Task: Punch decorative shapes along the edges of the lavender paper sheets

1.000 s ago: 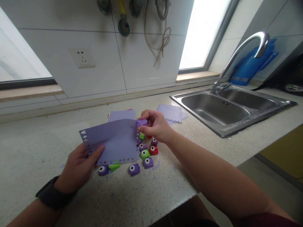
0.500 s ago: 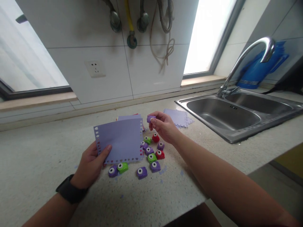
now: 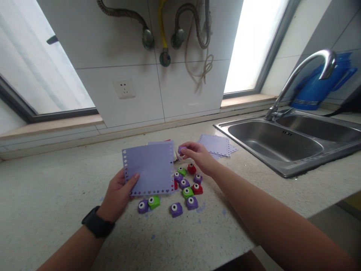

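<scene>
A light purple sheet of paper (image 3: 150, 169) is gripped at its lower left by my left hand (image 3: 120, 194), thumb on top. Small shapes are punched along its left, bottom and right edges. Between the thumb and fingers of my right hand (image 3: 199, 156) is a small purple craft punch (image 3: 182, 150), just right of the sheet and apart from it. Several more punches lie below on the counter: a green punch (image 3: 153, 202), a purple punch (image 3: 176, 209) and a red punch (image 3: 197, 188) among them. Part of a paper stack (image 3: 160, 143) shows behind the held sheet.
Punched purple sheets (image 3: 214, 143) lie beyond my right hand. To the right a steel sink (image 3: 254, 150) with a curved faucet (image 3: 304, 62) is set into the counter (image 3: 70, 169). A blue jug (image 3: 313, 90) stands behind it. Purple paper bits (image 3: 201, 207) are scattered near the punches.
The whole view has shifted, so everything appears slightly farther right and lower. Both hands keep their holds on the sheet and the punch; the sheet looks a little more level.
</scene>
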`<state>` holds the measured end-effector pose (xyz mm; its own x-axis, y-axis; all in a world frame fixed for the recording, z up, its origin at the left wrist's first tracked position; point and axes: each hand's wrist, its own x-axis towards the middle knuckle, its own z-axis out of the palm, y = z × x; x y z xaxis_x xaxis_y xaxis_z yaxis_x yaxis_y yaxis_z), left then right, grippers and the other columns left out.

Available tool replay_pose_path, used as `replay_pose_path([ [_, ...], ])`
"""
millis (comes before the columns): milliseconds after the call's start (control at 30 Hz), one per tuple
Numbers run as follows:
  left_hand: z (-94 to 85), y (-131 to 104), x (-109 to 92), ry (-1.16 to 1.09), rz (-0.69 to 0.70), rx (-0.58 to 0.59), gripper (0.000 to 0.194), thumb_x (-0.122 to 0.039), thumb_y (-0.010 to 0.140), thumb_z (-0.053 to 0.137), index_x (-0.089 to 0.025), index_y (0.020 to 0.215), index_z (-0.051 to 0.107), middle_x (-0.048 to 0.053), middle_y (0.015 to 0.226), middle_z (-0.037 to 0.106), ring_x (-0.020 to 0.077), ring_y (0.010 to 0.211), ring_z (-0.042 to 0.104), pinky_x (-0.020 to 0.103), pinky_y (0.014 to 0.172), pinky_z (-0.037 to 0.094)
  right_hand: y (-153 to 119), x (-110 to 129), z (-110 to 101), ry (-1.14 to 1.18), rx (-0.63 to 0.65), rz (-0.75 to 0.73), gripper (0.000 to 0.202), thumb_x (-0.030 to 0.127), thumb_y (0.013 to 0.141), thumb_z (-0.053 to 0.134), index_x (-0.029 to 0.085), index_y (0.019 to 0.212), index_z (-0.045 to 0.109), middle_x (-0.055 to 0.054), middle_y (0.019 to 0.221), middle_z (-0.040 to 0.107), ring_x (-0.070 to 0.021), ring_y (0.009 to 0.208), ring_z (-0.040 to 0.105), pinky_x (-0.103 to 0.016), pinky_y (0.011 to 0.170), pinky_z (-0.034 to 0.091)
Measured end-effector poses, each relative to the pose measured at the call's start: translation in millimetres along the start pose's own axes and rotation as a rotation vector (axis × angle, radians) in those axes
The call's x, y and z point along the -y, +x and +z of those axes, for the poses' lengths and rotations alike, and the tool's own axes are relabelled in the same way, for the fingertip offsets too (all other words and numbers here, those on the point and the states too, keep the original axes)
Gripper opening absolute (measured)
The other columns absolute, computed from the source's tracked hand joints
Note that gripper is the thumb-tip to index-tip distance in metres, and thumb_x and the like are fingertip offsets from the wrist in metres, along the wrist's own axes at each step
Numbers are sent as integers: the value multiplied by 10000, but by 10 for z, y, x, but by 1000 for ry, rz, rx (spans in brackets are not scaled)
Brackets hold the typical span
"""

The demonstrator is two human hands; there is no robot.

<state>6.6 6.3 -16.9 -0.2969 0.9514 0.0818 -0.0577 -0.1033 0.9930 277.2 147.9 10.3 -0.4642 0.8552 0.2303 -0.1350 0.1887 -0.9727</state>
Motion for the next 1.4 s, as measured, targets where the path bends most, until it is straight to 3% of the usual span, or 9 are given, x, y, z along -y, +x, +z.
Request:
replay_pose_path([
  [167, -5, 18, 6, -44, -23, 14, 529, -409, 764, 848, -190, 1208, 660, 86, 1067, 779, 239, 818, 753, 331, 697, 620, 16, -65, -56, -340, -25, 8, 289, 399, 855, 745, 203, 1067, 752, -75, 1007, 761, -195, 900, 667, -362, 855, 511],
  [300, 14, 17, -22, -98, -54, 9, 545, -390, 731, 872, -215, 1199, 655, 56, 1020, 773, 182, 688, 716, 267, 569, 586, 37, -87, -100, -527, 1, 92, 271, 378, 854, 743, 185, 1042, 768, -88, 936, 770, -205, 818, 673, -352, 775, 510],
  [433, 17, 27, -46, -114, -75, -12, 512, -375, 717, 883, -209, 1147, 661, 3, 854, 733, 91, 489, 578, 161, 367, 419, 36, -69, -111, -723, -8, 165, 310, 442, 850, 728, 186, 1021, 760, -86, 904, 764, -198, 769, 664, -318, 687, 479],
  [567, 0, 55, -52, -148, -84, 8, 441, -356, 732, 879, -191, 1088, 677, -29, 752, 673, 45, 429, 464, 123, 320, 316, 11, -46, -105, -874, 40, 195, 278, 445, 843, 706, 194, 943, 771, -62, 814, 762, -187, 711, 656, -306, 650, 445],
  [867, -43, 95, -75, -237, -123, 26, 415, -294, 715, 896, -152, 1050, 696, -36, 729, 632, 30, 449, 450, 103, 327, 303, -27, -18, -93, -904, 170, 178, 323, 495, 866, 659, 208, 768, 767, -53, 663, 726, -177, 604, 619, -303, 583, 405],
  [1033, -62, 106, -55, -239, -155, 54, 461, -264, 719, 897, -157, 1117, 690, -14, 772, 680, 31, 444, 495, 104, 339, 300, -30, 46, -63, -872, 89, 13, 321, 494, 895, 648, 218, 794, 777, -79, 745, 748, -212, 677, 622, -341, 636, 412],
  [1133, -70, 116, -36, -226, -178, 87, 469, -254, 716, 900, -152, 1124, 692, 22, 812, 722, 69, 487, 581, 129, 376, 377, -45, 130, -7, -717, 60, -34, 291, 436, 937, 601, 208, 876, 772, -66, 826, 752, -214, 764, 632, -349, 709, 442],
  [1233, -67, 116, -37, -202, -210, 130, 467, -237, 722, 897, -149, 1131, 690, 57, 870, 754, 118, 579, 667, 176, 473, 495, -84, 220, 68, -494, 109, -20, 298, 430, 961, 564, 211, 938, 765, -49, 881, 737, -204, 847, 641, -344, 778, 466],
  [1400, -54, 81, -69, -138, -264, 180, 483, -228, 704, 907, -159, 1130, 689, 60, 904, 768, 160, 654, 712, 239, 566, 566, -158, 256, 167, -304, 190, 135, 315, 476, 925, 613, 198, 889, 756, -25, 761, 653, -127, 597, 518, -282, 546, 381],
])
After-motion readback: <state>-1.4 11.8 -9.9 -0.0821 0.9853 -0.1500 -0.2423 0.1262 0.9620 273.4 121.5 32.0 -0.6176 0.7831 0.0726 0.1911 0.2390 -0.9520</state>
